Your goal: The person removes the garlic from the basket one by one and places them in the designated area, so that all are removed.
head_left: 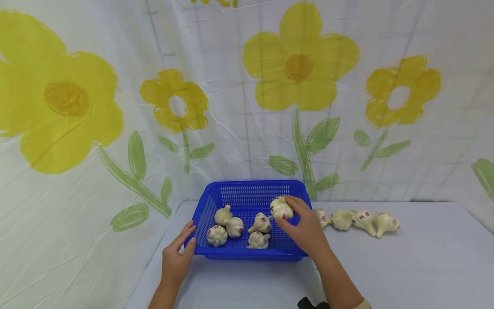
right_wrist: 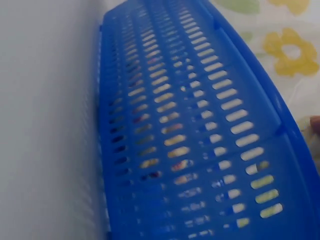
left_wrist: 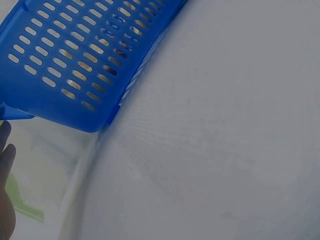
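Observation:
In the head view, my right hand (head_left: 306, 228) holds a garlic bulb (head_left: 281, 208) between thumb and fingers, over the right part of a blue plastic basket (head_left: 247, 253). Several other garlic bulbs lie inside: one group with a bulb (head_left: 217, 236) on the left, and a pair including a bulb (head_left: 259, 224) near the middle. My left hand (head_left: 176, 257) rests against the basket's left rim, its fingers extended along the edge and its thumb at the front corner. Only fingertips of the left hand (left_wrist: 6, 165) show in the left wrist view, beside the basket's lip.
Right of the basket, several garlic bulbs (head_left: 362, 221) lie in a row on the white-covered table (head_left: 428, 266). A white curtain (head_left: 231, 141) with painted yellow flowers hangs directly behind the basket. A dark object (head_left: 308, 303) shows at the lower edge, near the right forearm.

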`<state>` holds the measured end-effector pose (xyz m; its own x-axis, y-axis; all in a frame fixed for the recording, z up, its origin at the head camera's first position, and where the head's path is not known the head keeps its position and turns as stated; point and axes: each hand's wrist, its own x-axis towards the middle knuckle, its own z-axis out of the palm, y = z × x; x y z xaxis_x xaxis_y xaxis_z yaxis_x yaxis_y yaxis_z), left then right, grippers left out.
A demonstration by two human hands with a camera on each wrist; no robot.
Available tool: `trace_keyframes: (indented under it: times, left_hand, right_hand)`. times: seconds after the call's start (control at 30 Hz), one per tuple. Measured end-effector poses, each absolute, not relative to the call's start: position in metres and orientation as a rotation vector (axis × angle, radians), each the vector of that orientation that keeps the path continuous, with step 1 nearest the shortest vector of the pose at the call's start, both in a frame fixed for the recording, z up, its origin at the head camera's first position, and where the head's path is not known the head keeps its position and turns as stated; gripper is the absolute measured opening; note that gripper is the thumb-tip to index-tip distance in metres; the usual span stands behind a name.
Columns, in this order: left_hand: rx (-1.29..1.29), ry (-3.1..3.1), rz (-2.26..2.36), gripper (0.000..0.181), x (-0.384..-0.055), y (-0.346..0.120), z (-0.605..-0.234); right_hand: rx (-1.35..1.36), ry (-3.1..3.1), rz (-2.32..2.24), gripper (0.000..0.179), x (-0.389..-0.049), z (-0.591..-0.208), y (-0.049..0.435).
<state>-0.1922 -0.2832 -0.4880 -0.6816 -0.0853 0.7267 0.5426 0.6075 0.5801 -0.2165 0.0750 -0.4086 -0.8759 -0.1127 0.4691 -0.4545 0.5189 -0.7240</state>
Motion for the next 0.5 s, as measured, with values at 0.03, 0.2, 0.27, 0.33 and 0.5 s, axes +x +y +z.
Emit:
trace_keyframes:
  times: [0.03,0.2,0.27,0.33,0.5]
  left_hand:
    - [-0.349,-2.095,-1.079,0.035,-0.192,-0.283,-0.488]
    - [-0.316,-2.119,-1.094,0.035,-0.191,-0.283,-0.487]
    - [-0.312,-2.12,-1.091,0.036,-0.191,-0.283,-0.487]
    - [-0.315,-2.12,-1.081,0.036,-0.191,-0.283,-0.487]
    - [-0.325,-2.108,-1.073,0.036,-0.191,-0.283,-0.489]
  right_hand:
    - [0.457,-2.398,1.305,0.062,-0.216,-0.407,0.078]
    - [0.375,-2.378,1.378,0.061,-0.217,-0.402,0.098]
    - [0.331,-2.37,1.408,0.062,-0.218,-0.4,0.107]
    - [0.29,-2.352,1.448,0.062,-0.219,-0.398,0.117]
    - [0.166,-2.35,1.546,0.067,-0.218,-0.391,0.142]
